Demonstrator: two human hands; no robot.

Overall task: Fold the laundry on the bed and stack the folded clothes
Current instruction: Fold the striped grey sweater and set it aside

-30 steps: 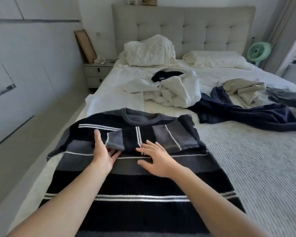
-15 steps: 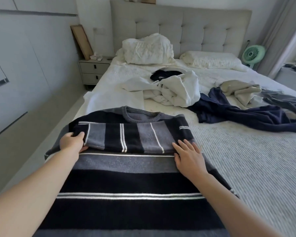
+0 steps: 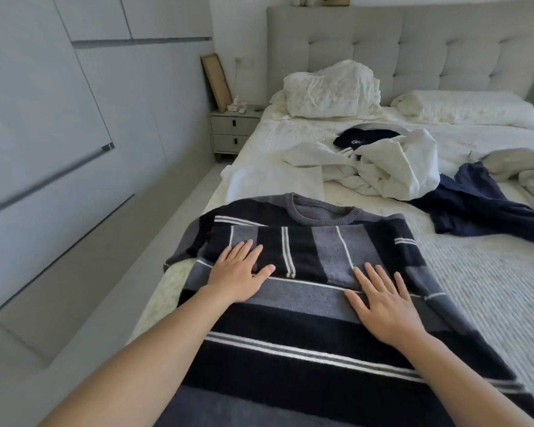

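Observation:
A navy, grey and white striped sweater (image 3: 309, 328) lies flat on the bed (image 3: 490, 291) in front of me, collar away from me. Its sleeves are folded across the chest as a striped band (image 3: 318, 251). My left hand (image 3: 238, 272) lies flat with straight fingers on the left end of that band. On the band's lower right edge my right hand (image 3: 383, 300) presses down, fingers spread. Neither hand grips the cloth.
Unfolded laundry lies farther up the bed: a white garment heap (image 3: 392, 167) with a dark navy item (image 3: 361, 138) on it, a navy garment (image 3: 481, 208) to the right, a beige one (image 3: 524, 171) at the right edge. Pillows (image 3: 330, 90) at the headboard. Nightstand (image 3: 233, 127) and wardrobe doors (image 3: 59, 149) on the left.
My left hand let go of the sleeve's left end and now lies flat on it. My right hand stays flat on the band's right side. The view swung left.

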